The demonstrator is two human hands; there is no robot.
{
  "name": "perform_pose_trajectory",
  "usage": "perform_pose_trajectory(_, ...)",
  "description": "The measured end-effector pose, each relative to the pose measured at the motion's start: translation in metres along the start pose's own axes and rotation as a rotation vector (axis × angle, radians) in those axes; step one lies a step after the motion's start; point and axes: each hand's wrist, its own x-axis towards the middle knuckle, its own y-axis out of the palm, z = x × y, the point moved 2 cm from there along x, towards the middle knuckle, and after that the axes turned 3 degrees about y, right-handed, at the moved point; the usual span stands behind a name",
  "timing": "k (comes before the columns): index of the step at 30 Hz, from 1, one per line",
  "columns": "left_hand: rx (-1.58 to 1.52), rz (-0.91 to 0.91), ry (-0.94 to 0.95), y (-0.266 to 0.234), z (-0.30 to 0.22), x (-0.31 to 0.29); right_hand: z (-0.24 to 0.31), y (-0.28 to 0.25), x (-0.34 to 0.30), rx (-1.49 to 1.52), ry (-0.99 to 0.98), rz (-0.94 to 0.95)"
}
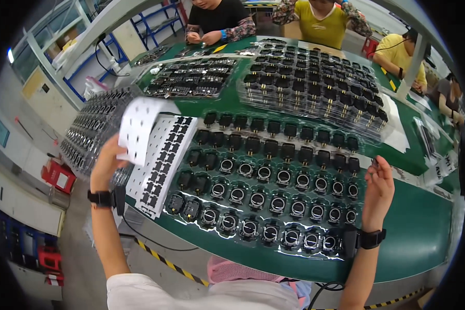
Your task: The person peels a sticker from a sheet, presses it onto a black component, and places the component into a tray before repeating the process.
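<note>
My left hand [108, 156] grips a white sheet [137, 129] by its lower edge, and the sheet curls up over a stack of white sheets [149, 178] bearing rows of black die-cut pieces. Right of that stack lies a clear plastic tray [294, 245] of small black parts. Several of these parts [258, 200] show a round silver ring, while those in the far rows and left columns show plain black faces. Above the tray's right edge, my right hand [380, 188] is raised with its fingertips pinched together. Whatever is in that pinch is too small to make out.
Behind the tray stand stacked trays of black parts [315, 88] and a tray of small electronic pieces [191, 77]. Another tray stack [95, 129] rises at the left edge of the green table [413, 227]. Several people sit across and to the right. A cable [155, 243] hangs below.
</note>
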Motion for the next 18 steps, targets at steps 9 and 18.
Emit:
perform_pose_trajectory(9, 1.055, -0.344, -0.24, -0.066, 0.088, -0.073, -0.008, -0.013, 0.005, -0.078, 0.059, 0.008)
perform_pose_trajectory(18, 1.69, -0.618, 0.077, 0.085, 0.021, -0.075, 0.004, -0.037, 0.022, -0.133, 0.078, -0.185)
